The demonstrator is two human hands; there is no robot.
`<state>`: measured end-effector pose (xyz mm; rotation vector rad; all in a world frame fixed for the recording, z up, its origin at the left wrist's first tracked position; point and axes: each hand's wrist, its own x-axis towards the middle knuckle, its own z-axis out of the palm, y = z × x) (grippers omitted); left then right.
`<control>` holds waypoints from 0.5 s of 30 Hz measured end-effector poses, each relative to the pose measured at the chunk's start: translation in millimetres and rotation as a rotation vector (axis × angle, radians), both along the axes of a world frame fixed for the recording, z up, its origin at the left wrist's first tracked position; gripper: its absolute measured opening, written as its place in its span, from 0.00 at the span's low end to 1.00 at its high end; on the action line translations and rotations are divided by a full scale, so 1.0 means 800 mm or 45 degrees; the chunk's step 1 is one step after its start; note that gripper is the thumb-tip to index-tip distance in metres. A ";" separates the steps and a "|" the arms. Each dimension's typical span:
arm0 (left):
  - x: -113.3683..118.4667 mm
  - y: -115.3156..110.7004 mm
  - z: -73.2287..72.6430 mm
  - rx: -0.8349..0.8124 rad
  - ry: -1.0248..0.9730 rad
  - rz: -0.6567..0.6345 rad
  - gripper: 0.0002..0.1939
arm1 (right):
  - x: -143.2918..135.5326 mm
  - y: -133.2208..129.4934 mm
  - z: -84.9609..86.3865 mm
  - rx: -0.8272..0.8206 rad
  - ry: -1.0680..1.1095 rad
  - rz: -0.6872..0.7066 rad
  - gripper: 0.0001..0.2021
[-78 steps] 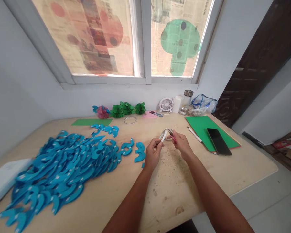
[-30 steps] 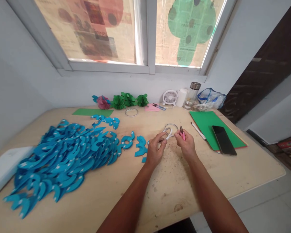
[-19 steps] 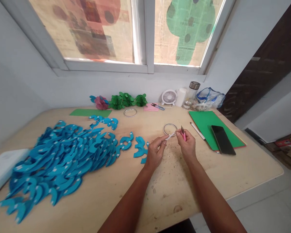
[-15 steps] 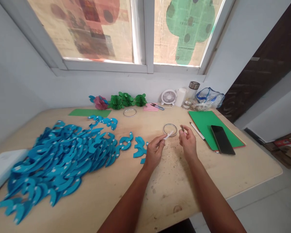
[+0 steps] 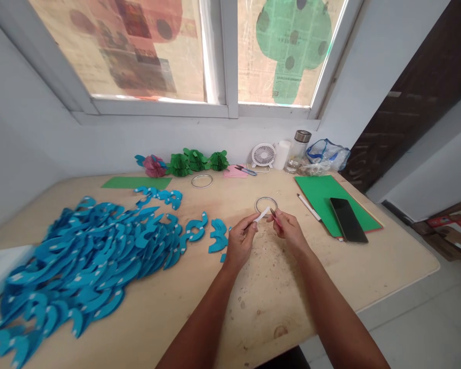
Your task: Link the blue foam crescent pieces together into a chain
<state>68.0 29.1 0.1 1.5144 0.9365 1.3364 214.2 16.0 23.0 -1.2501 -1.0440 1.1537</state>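
Observation:
My left hand (image 5: pixel 241 238) is closed, pinching a narrow white strip (image 5: pixel 263 213) between thumb and fingertips. The strip points up and right, toward my other hand. My right hand (image 5: pixel 288 229) is closed around a small pointed metal tool (image 5: pixel 272 211) with a pinkish handle; the fingers hide most of it, so its exact kind is unclear. The tool's dark tip is close to the strip's free end; whether they touch, I cannot tell. Just behind both hands lies a thin ring like a tape roll (image 5: pixel 266 205). Blue curved cutouts (image 5: pixel 217 236) lie beside my left hand.
A big heap of blue cutouts with white patches (image 5: pixel 96 256) covers the table's left. Along the back are green paper pieces (image 5: pixel 195 160), scissors (image 5: pixel 246 170), a small fan (image 5: pixel 263 155) and a glass bottle (image 5: pixel 298 151). A phone (image 5: pixel 349 219) rests on green sheets (image 5: pixel 318 192) at right.
My right hand has moved left with the pointed tool, bringing its tip up to the white strip. My left hand still holds the strip. The view has shifted slightly.

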 end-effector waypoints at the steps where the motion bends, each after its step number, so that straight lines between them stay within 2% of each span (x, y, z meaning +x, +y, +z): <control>1: 0.000 0.000 0.000 0.005 0.005 -0.002 0.15 | 0.000 0.000 0.000 0.003 -0.007 0.008 0.24; 7: 0.000 -0.001 0.003 0.009 0.021 -0.057 0.14 | 0.000 -0.001 0.001 0.015 -0.027 0.025 0.25; 15: 0.000 -0.001 0.002 0.027 0.025 -0.050 0.13 | -0.001 0.001 -0.003 0.016 -0.069 -0.026 0.24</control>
